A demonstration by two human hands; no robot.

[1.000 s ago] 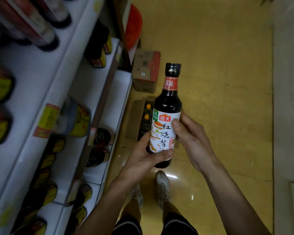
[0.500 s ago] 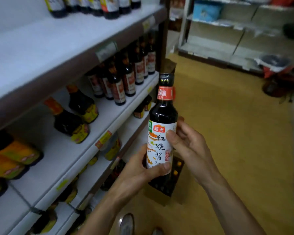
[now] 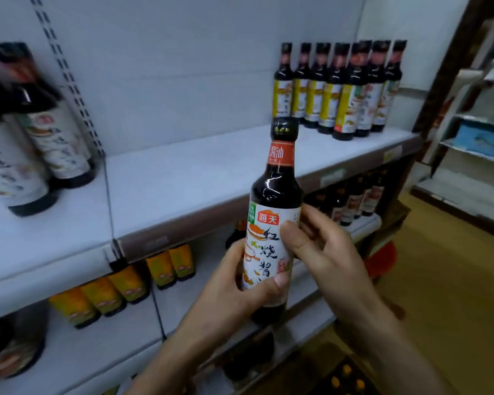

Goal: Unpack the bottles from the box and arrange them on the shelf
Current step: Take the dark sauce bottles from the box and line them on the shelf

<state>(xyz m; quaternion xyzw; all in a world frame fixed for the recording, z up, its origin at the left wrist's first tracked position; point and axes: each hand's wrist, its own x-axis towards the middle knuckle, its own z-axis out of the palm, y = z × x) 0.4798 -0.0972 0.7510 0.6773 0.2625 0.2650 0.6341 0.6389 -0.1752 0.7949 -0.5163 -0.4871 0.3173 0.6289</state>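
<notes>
A dark soy sauce bottle (image 3: 277, 195) with a white and orange label stands upright in both my hands, in front of the white shelf (image 3: 183, 178). My left hand (image 3: 228, 292) grips its lower body, thumb across the label. My right hand (image 3: 322, 249) holds the label's right side with thumb and curled fingers. A row of several matching dark bottles (image 3: 340, 86) stands at the shelf's back right. The open box (image 3: 345, 377) with orange-capped bottles lies on the floor at the bottom edge.
Larger bottles (image 3: 37, 138) stand on the shelf at the left. Yellow-labelled bottles (image 3: 126, 283) and dark bottles (image 3: 351, 201) fill the shelf below. Another shelving unit (image 3: 474, 149) stands at the right, across the yellowish floor (image 3: 451, 295).
My view has risen from the floor to the upper shelf. The bottle has come up with both hands, which keep the same hold on it.
</notes>
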